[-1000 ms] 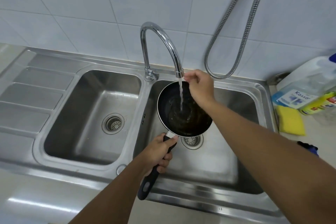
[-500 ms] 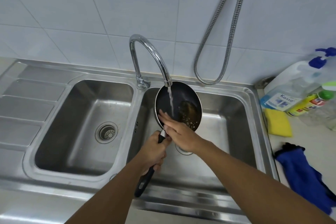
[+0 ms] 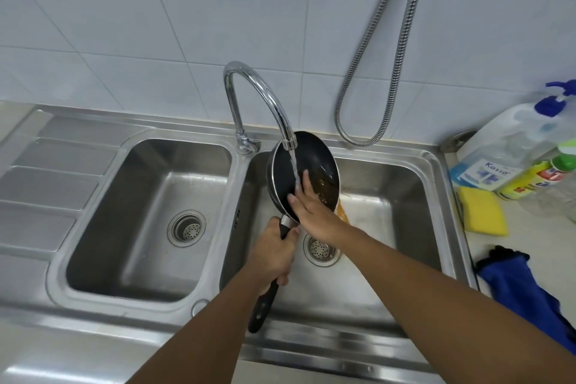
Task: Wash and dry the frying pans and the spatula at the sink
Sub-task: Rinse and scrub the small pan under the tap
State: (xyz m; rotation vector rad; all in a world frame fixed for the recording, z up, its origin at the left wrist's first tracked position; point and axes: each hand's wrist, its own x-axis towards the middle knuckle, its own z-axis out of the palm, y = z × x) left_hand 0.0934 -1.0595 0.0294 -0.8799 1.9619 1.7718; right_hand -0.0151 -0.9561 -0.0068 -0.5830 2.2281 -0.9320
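Item: frying pan point(image 3: 314, 162), tilted under running tap point(image 3: 258, 93), over rt basin point(image 3: 392, 206). L hand point(image 3: 274, 256) wrapped round handle. R hand point(image 3: 311, 212) flat, fingers straight, rubbing inside. Step: rinse; brown residue left. Next, prob.: sponge point(image 3: 483, 210) w/ soap.

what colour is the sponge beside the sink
Yellow: the sponge shows best in the head view.
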